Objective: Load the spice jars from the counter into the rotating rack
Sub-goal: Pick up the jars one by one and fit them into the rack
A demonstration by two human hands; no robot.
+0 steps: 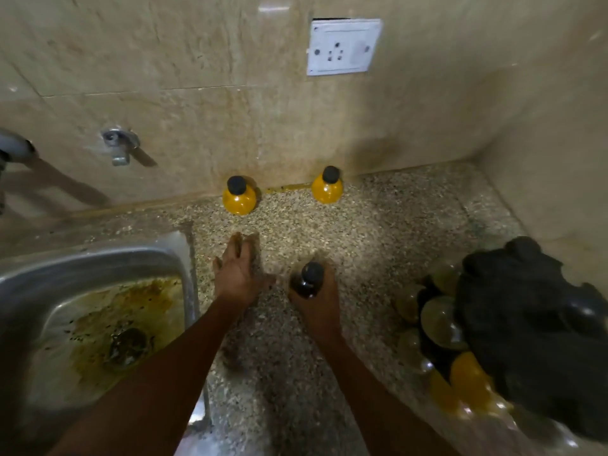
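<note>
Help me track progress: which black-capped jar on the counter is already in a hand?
The dark jar, held in the right hand. The two yellow jars stand untouched by the wall.

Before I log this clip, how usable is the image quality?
Head view: dim, warm light; wide-angle bending of the wall; motion blur on the left hand and the rack; glare spots on the tiles; the two yellow jars reasonably sharp.
</note>
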